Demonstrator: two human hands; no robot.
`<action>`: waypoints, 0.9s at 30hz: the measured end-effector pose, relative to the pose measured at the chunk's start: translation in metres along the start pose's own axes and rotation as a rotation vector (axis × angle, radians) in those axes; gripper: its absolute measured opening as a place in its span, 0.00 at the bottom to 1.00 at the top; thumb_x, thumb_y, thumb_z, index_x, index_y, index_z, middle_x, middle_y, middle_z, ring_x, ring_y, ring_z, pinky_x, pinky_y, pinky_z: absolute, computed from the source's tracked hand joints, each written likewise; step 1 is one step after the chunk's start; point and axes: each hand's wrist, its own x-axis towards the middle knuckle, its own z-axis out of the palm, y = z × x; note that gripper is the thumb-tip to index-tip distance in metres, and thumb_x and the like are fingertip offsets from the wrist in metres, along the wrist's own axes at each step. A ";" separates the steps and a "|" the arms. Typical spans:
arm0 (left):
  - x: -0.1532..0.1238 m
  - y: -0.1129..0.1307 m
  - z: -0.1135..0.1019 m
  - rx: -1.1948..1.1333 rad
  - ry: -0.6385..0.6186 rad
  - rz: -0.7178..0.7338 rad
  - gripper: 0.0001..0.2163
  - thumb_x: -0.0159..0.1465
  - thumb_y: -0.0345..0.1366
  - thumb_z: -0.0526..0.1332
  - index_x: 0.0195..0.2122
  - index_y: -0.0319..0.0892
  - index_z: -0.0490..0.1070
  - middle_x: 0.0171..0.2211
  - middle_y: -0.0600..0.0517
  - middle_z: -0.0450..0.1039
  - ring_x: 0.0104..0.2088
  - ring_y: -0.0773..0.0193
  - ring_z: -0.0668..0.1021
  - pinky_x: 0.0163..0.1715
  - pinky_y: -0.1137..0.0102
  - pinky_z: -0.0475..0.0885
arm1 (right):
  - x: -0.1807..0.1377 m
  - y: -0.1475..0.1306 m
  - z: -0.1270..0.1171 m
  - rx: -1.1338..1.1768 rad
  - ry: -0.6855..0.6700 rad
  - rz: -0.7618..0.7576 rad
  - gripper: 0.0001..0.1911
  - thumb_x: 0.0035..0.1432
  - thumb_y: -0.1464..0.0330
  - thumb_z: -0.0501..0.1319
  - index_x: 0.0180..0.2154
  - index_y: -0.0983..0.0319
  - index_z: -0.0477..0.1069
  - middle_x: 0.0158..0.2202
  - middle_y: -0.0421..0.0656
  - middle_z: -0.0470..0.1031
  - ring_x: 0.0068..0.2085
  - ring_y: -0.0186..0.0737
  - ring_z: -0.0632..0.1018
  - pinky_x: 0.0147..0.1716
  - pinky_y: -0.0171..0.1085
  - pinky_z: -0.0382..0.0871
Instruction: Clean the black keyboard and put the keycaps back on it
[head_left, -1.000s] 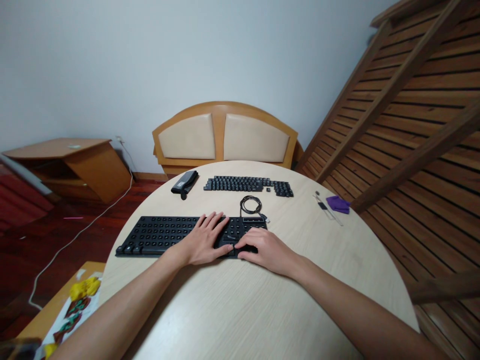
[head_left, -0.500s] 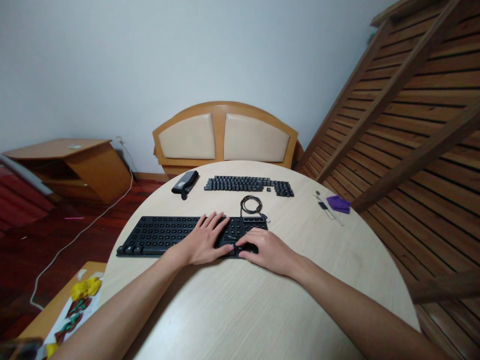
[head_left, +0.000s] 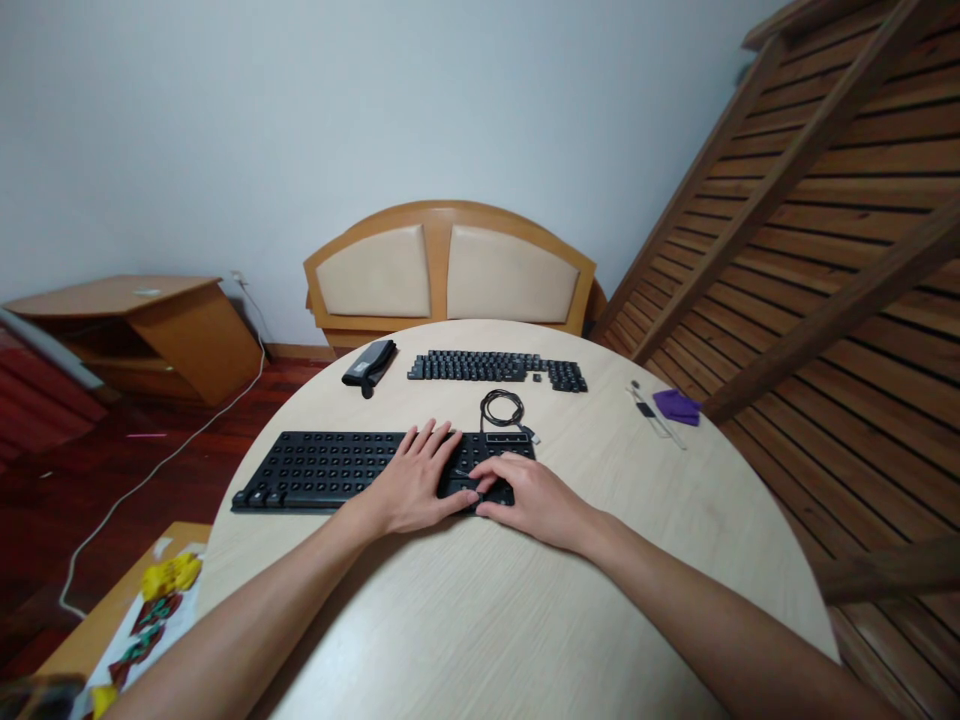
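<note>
A black keyboard [head_left: 315,470] with most of its keycaps off lies across the near middle of the table, exposing its switches. My left hand [head_left: 415,483] rests on its right half, fingers spread and thumb stretched toward the lower edge. Curled over the right end of the keyboard is my right hand [head_left: 529,500], its fingertips and thumb drawn together close to the left thumb. Whatever sits between those right fingertips is too small and hidden to name. Behind the keyboard, loose black keycaps [head_left: 472,366] lie in rows, and the keyboard's black cable [head_left: 502,407] is coiled.
The round pale table [head_left: 480,620] carries a dark folded pouch [head_left: 370,365] at back left. A purple cloth [head_left: 677,407] and a thin wire tool [head_left: 654,416] lie on the right. Beyond are a wooden headboard [head_left: 439,270], a low cabinet [head_left: 180,340] and a slatted wooden panel [head_left: 817,240].
My left thumb has slid slightly to the right along the keyboard's lower part. My right fingertips have shifted a little, while the keyboard and loose keycaps stay in place.
</note>
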 end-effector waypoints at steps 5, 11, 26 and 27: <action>0.003 0.008 0.000 -0.037 -0.006 -0.062 0.44 0.65 0.67 0.50 0.71 0.38 0.52 0.73 0.40 0.48 0.73 0.42 0.50 0.70 0.50 0.49 | 0.001 0.000 -0.001 0.018 -0.013 0.009 0.18 0.55 0.71 0.72 0.48 0.59 0.74 0.39 0.41 0.82 0.46 0.45 0.78 0.48 0.42 0.71; 0.005 0.011 -0.005 -0.063 -0.053 -0.095 0.45 0.64 0.67 0.51 0.71 0.35 0.52 0.73 0.40 0.46 0.73 0.42 0.50 0.70 0.49 0.48 | 0.004 -0.002 -0.003 0.002 -0.046 0.018 0.19 0.55 0.71 0.72 0.48 0.61 0.74 0.39 0.43 0.82 0.46 0.46 0.79 0.47 0.42 0.71; 0.007 0.010 -0.005 -0.108 -0.085 -0.137 0.45 0.63 0.65 0.55 0.72 0.38 0.50 0.74 0.41 0.45 0.73 0.42 0.47 0.70 0.45 0.44 | 0.006 -0.004 -0.004 -0.038 -0.053 0.054 0.18 0.55 0.71 0.72 0.48 0.62 0.76 0.40 0.44 0.81 0.46 0.46 0.78 0.47 0.41 0.70; 0.007 0.010 -0.005 -0.111 -0.088 -0.138 0.45 0.63 0.65 0.55 0.72 0.39 0.50 0.74 0.41 0.45 0.73 0.42 0.47 0.70 0.45 0.44 | 0.006 -0.004 -0.004 -0.038 -0.054 0.056 0.18 0.55 0.71 0.72 0.47 0.62 0.76 0.40 0.44 0.81 0.46 0.46 0.77 0.47 0.41 0.70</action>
